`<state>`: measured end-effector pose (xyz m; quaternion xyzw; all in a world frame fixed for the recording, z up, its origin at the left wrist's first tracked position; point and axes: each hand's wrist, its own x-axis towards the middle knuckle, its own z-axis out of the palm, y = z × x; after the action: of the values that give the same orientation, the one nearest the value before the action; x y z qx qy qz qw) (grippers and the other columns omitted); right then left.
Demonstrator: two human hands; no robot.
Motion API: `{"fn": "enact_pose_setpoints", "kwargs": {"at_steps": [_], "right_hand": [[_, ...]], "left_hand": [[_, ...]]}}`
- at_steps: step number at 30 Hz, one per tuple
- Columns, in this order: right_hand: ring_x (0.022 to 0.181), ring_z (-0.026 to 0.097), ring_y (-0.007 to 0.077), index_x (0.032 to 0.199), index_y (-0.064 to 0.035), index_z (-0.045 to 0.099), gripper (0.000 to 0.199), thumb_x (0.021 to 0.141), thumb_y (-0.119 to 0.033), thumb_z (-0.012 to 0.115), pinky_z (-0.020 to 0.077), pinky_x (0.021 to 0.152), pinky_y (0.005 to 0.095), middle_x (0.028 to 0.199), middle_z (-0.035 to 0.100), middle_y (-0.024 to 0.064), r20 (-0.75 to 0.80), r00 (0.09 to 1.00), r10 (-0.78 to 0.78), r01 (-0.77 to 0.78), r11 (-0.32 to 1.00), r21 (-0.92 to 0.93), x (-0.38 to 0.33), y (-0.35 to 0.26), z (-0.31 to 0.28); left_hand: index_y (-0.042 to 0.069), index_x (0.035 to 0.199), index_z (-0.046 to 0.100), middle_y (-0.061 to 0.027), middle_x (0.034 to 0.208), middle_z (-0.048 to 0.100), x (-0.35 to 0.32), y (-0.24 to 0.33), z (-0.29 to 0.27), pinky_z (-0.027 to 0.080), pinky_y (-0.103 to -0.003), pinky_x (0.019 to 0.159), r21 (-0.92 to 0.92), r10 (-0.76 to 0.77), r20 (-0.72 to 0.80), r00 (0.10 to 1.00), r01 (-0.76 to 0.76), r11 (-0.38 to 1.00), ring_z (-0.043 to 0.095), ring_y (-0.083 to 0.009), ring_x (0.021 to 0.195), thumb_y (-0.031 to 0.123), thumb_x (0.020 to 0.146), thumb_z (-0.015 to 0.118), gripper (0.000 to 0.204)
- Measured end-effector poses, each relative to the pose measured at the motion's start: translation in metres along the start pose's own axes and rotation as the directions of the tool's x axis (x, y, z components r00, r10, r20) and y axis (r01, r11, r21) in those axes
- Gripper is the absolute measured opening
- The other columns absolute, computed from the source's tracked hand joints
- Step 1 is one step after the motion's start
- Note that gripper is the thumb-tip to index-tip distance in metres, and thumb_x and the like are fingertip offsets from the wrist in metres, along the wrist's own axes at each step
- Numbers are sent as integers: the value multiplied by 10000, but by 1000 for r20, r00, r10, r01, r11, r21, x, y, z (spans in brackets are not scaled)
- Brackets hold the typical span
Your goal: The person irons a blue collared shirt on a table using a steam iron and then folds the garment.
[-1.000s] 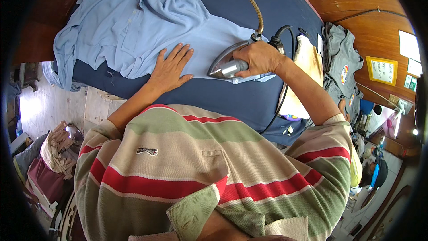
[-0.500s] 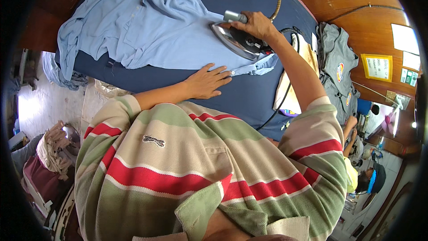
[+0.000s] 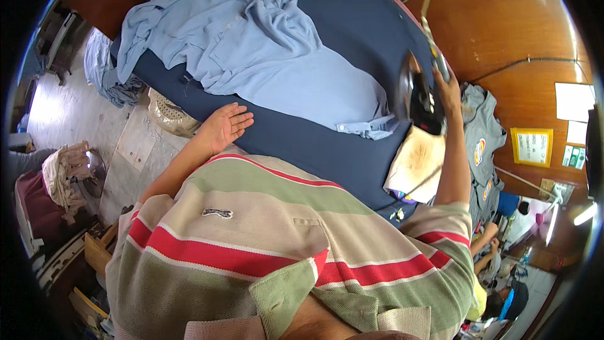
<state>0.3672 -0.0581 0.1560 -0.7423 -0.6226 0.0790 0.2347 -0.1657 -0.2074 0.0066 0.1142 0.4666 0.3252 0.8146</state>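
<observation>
- I am gripping the handle of a heavy metal clothes iron point(image 3: 416, 96) with my right hand point(image 3: 448, 87), fingers closed around it, and I am holding it tipped up on end, its dark soleplate facing left.
- The iron is standing at the right edge of the navy-blue padded tabletop point(image 3: 314, 145), just above a scorched cream-coloured cloth pad point(image 3: 418, 162) lying at that edge; I cannot tell whether the iron's heel is touching the pad.
- A braided cord point(image 3: 428, 6) is running up from the iron toward the top of the view.
- My left hand point(image 3: 223, 127) is resting open, fingers spread and flat, on the near edge of the tabletop, holding nothing.
- A light-blue cotton shirt point(image 3: 251, 50) is lying spread across the tabletop, crumpled toward the far left corner and smoothed flat toward the iron; its cuff end is lying just left of the iron.
- My left hand is sitting near the shirt's lower edge without touching it.
- A grey printed garment point(image 3: 483, 135) is hanging beyond the right edge, against the wooden wall point(image 3: 503, 31).
</observation>
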Motion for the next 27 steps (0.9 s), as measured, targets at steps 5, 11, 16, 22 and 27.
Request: {"fn": "enact_pose_setpoints", "kwargs": {"at_steps": [5,11,16,22,27], "right_hand": [[731,580,183,1144,55,527,605,745,-375,674,467,665,316,819,605,102,114,970,216,-216,976,-9,-59,59,-39],[474,516,137,1181,-28,514,504,766,-275,660,431,433,269,650,535,39,31,889,457,-451,861,234,-106,175,-45],[969,574,329,1195,-55,511,511,763,-288,652,460,827,402,1023,608,166,-301,954,4,-195,772,-605,-109,103,-18],[998,590,341,1118,-68,604,380,872,-350,534,449,870,397,1052,629,187,138,989,45,-30,993,-113,-81,28,98],[859,620,350,1023,-22,605,321,840,-285,583,469,753,418,880,648,177,211,978,0,40,982,-184,-80,3,161]], "left_hand": [[19,1196,469,-143,1219,547,31,10,22,446,-305,789,-172,-43,-30,999,38,984,565,-234,1067,356,908,482,443],[83,798,492,-89,950,631,57,17,33,452,-264,639,13,20,-157,987,-18,1000,642,-196,835,286,902,496,228],[94,808,492,-34,824,544,24,2,29,440,-261,667,23,281,-181,942,-282,959,639,-192,836,285,904,515,214],[95,796,504,-32,829,547,31,4,17,432,-266,701,-87,259,-122,958,-270,959,629,-200,881,303,914,498,238],[78,868,495,-47,833,546,21,6,-4,454,-288,674,-221,403,-164,900,-432,874,620,-236,867,279,912,494,206]]}}
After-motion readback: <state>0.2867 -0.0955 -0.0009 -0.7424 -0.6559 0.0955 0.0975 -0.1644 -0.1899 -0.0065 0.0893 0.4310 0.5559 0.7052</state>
